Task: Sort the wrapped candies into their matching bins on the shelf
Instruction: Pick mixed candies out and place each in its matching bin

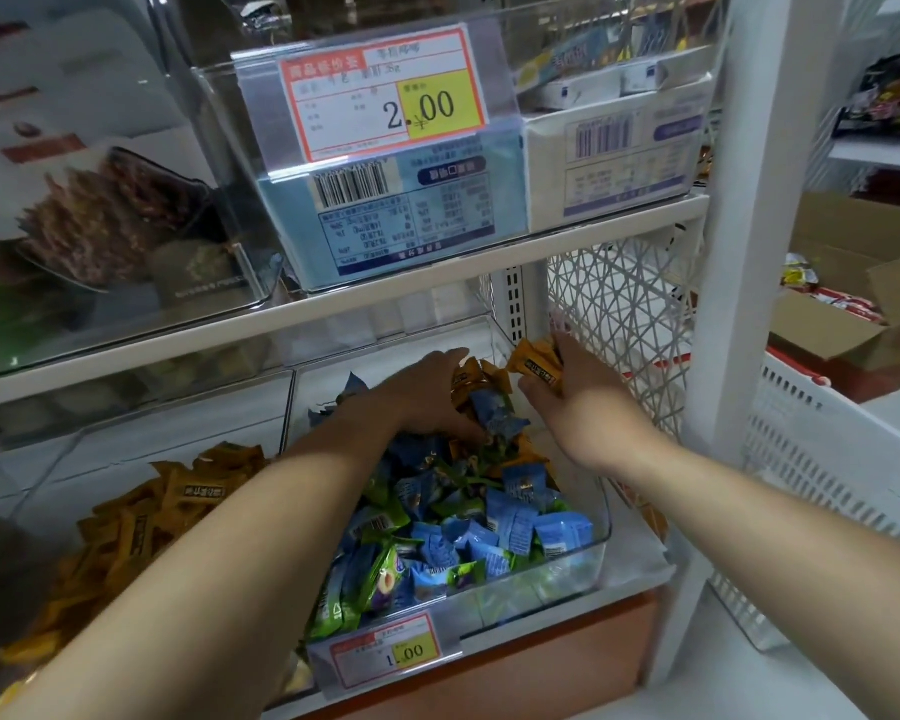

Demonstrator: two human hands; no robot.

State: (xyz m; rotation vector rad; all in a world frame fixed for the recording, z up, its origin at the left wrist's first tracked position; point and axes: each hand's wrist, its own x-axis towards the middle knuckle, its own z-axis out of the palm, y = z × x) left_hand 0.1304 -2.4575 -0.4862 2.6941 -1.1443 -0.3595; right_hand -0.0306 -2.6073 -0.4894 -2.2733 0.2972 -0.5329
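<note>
The right hand [585, 402] is curled round a small bunch of orange candies [536, 363], lifted clear of the heap at about 1 o'clock in the middle bin [605, 532], close to its back right corner. The left hand [422, 392] lies palm down on the heap just beside it, at 9 o'clock from the right hand. More orange and blue wrappers are bunched against its thumb side, but its fingers are hidden, so I cannot tell whether it grips them or only presses on them. Below both wrists the bin holds a loose mix of blue candies [515, 517] and green candies [385, 511]. These look light, and the film is likely slick and crinkly, so a piece probably slides out of a loose handful. A pinch across the firm middle of a sweet, or on a twisted wrapper end, should hold better than a scoop. The likely destination is the left bin [126, 444], at 8 o'clock from the left hand, which already holds an orange pile [167, 511] that looks the same. A price tag [385, 654] fronts the middle bin at 6 o'clock.
</note>
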